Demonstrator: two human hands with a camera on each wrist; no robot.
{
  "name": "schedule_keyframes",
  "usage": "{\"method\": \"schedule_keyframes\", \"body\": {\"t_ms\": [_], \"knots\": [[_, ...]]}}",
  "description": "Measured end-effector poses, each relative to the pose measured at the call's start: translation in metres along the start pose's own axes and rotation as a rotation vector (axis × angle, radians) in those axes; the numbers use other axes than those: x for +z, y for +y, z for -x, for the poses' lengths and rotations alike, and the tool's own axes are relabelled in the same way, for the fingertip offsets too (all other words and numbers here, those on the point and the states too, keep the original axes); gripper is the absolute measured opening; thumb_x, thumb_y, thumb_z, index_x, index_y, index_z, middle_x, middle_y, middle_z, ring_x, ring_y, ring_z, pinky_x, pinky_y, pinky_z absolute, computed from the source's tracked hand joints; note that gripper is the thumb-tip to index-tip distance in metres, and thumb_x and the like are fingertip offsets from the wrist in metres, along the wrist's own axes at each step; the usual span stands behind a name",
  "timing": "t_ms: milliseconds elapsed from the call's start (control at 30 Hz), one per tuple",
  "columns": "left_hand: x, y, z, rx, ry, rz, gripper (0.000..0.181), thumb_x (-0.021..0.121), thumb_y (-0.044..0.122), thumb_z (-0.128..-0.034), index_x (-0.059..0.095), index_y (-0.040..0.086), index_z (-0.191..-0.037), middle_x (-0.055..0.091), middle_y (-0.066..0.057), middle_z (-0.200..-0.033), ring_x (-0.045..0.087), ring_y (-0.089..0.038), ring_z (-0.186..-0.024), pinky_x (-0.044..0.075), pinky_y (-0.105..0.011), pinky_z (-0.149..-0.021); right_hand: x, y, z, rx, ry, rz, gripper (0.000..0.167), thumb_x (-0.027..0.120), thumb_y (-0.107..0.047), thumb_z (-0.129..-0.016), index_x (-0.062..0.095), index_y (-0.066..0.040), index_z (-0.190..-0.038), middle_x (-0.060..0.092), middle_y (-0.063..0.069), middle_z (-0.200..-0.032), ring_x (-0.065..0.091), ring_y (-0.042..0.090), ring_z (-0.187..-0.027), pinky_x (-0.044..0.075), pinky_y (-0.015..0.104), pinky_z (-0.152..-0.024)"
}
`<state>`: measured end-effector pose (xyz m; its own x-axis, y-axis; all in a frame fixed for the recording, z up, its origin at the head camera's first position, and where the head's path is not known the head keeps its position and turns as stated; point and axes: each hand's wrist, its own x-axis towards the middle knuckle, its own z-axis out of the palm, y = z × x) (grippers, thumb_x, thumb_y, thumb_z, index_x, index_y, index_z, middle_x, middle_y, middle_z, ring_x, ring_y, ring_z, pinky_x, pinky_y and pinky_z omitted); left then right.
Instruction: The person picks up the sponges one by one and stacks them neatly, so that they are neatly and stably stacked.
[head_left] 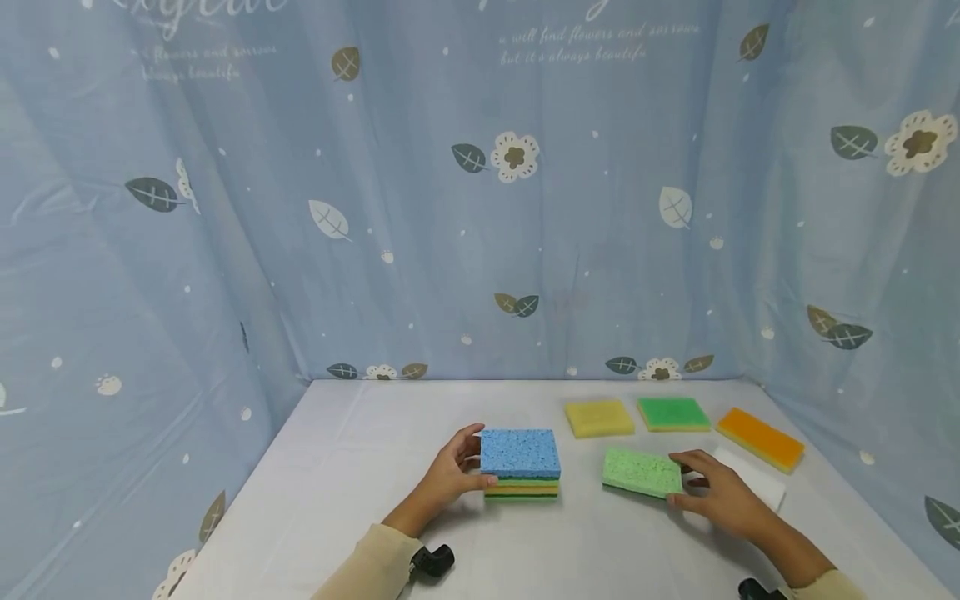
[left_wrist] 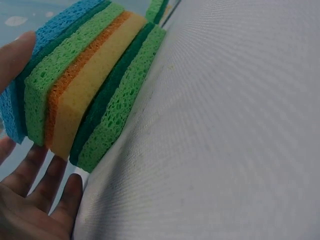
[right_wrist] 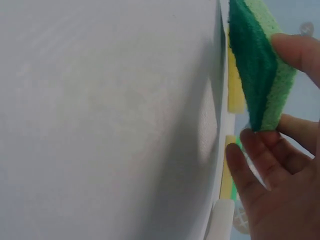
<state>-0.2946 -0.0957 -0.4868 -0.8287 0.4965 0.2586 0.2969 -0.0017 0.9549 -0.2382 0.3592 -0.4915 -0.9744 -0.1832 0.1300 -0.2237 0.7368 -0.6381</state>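
My left hand (head_left: pixel 448 475) grips the left side of a stack of sponges, thumb in front and fingers behind. A blue sponge (head_left: pixel 520 452) tops the stack; in the left wrist view, light green, orange, yellow and dark green layers (left_wrist: pixel 90 85) show below it. Thumb and forefinger touch the blue sponge, while the lower fingers spread beside the other layers. My right hand (head_left: pixel 723 493) pinches the right end of a light green sponge (head_left: pixel 642 472). Its dark green scouring side (right_wrist: pixel 255 65) faces down, and the right wrist view shows it raised off the table.
Behind the held sponge lie a yellow sponge (head_left: pixel 599 418), a green-topped sponge (head_left: pixel 673 414) and an orange-topped sponge (head_left: pixel 761 438). A white block (head_left: pixel 753 477) lies partly hidden behind my right hand. A patterned blue curtain (head_left: pixel 420 208) surrounds the white table (head_left: pixel 360 467).
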Motion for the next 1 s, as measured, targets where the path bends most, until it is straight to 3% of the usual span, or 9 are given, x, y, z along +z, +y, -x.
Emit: {"method": "schedule_keyframes", "body": {"t_ms": [267,400,767,1000], "knots": [[0.001,0.000,0.000,-0.014,-0.005,0.019,0.089,0.084,0.011,-0.0778,0.031,0.001,-0.149,0.047,-0.023,-0.132,0.046,-0.041,-0.121,0.036,-0.057,-0.102,0.002,-0.007,-0.003,-0.037,0.081,0.006,0.076,0.082,-0.038,-0.078,0.052,0.004,-0.135,0.052,0.016,-0.128,0.057,0.034,-0.109,0.053,0.038,-0.085],[0.001,0.001,0.000,-0.009,-0.006,0.027,0.090,0.083,0.010,-0.0780,0.030,0.001,-0.149,0.045,-0.024,-0.134,0.045,-0.042,-0.122,0.035,-0.058,-0.103,0.001,-0.010,-0.004,-0.093,0.128,-0.014,0.072,0.082,-0.032,-0.079,0.053,0.004,-0.134,0.052,0.016,-0.128,0.058,0.034,-0.108,0.053,0.038,-0.085],[0.000,0.002,0.000,-0.009,-0.014,0.021,0.089,0.083,0.011,-0.0787,0.030,0.002,-0.150,0.046,-0.023,-0.135,0.045,-0.041,-0.123,0.034,-0.058,-0.103,0.000,-0.020,-0.002,-0.182,0.161,-0.058,0.070,0.082,-0.023,-0.080,0.051,0.004,-0.136,0.051,0.018,-0.131,0.057,0.023,-0.107,0.052,0.040,-0.086],[-0.001,0.001,0.001,-0.010,-0.010,0.017,0.089,0.083,0.011,-0.0789,0.030,0.002,-0.150,0.044,-0.023,-0.134,0.045,-0.040,-0.123,0.035,-0.057,-0.103,0.007,-0.031,-0.009,-0.224,0.166,-0.124,0.067,0.080,-0.019,-0.082,0.050,0.007,-0.136,0.049,0.021,-0.132,0.057,0.037,-0.110,0.051,0.040,-0.088]]}}
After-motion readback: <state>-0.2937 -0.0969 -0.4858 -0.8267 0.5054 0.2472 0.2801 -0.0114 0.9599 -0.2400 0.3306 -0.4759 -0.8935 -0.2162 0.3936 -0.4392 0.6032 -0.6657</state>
